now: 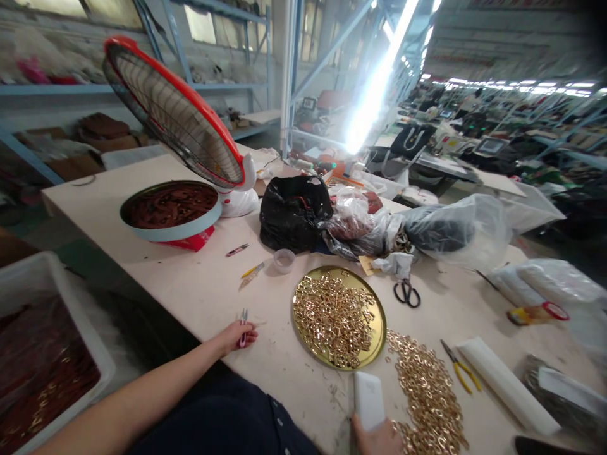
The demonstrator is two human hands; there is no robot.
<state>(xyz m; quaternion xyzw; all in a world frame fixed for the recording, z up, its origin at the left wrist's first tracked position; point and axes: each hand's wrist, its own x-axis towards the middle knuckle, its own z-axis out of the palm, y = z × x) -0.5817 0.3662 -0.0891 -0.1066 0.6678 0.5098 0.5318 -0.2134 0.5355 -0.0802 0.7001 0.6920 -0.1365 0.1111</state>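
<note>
Right hand (377, 437) at the near table edge, closed around a white phone-like block (368, 398) — just beside the loose heap of gold rings (429, 392). Left hand (236, 335) rests on the table (199, 284), fingers pinched on small pink-handled snips (243, 323). Beyond — a gold tray (378, 316) of rings, black scissors (406, 292).

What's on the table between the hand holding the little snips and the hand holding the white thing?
In the head view, between the left hand and right hand, only bare table shows.
</note>
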